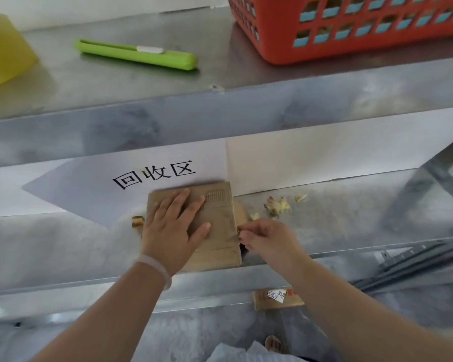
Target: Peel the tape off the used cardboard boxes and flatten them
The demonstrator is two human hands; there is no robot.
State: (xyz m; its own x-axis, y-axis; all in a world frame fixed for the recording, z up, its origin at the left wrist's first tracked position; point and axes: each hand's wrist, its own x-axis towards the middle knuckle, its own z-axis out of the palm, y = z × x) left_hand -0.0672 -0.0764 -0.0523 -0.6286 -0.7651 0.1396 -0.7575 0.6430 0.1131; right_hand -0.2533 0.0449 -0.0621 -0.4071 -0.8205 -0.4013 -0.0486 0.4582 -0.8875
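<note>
— Steel shelf (351,218) under a steel bench (141,82), is it? Where's the box?

— The cardboard box (220,231) lies already flat on the shelf, its far edge on a white paper sign (89,189). The left hand (171,228) presses on it with its fingers (194,205) straight and spread. The right hand (268,239) has its fingers (243,232) pinched together at the box's right edge.

— On tape?

— Too small to tell. I'd judge this is the peeling step: one hand pins, the other picks at a strip end. Scraps (276,206) lie just beside.

— And the next move?

— Probably a steady pull along the edge while the left hand holds the box from sliding. A green cutter (136,54) sits untouched on the bench, near an orange basket (351,35).

— Any writing?

— The sign reads "回收区". Lower down, another cardboard piece (262,300) bears a white label (276,296) with handwritten digits, seemingly "5391"; the rest and the box's own print are unreadable.
</note>
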